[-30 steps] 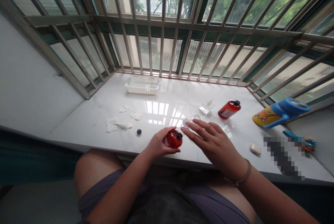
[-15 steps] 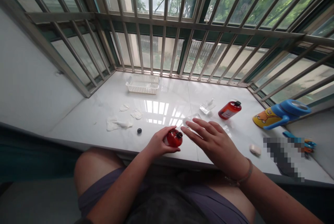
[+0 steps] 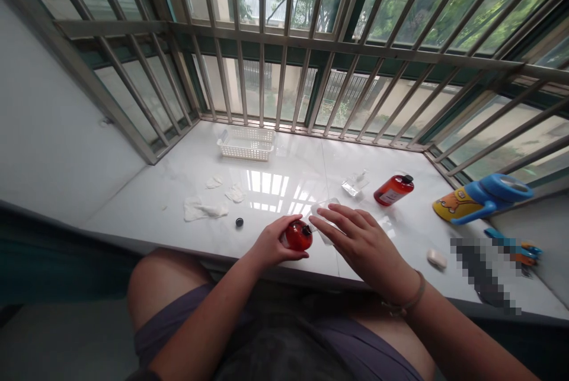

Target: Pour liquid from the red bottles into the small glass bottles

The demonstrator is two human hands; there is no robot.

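My left hand [image 3: 269, 245] is wrapped round a small red bottle [image 3: 299, 235] lying near the front edge of the white marble sill [image 3: 178, 191]; its dark neck points right and has no cap on it. My right hand [image 3: 360, 239] hovers just right of the bottle, fingers stretched out and apart, over a clear plastic piece [image 3: 324, 208]. A small black cap [image 3: 239, 222] lies on the sill left of my left hand.
Crumpled white tissues [image 3: 202, 209] lie at the left. A white mesh basket [image 3: 246, 144] stands at the back by the window bars. A larger red bottle [image 3: 393, 189], a clear wrapper [image 3: 354, 183], a blue and yellow toy [image 3: 482, 197] and a white pebble-like object [image 3: 437, 258] lie to the right.
Both hands keep their poses; only the view has drifted slightly.
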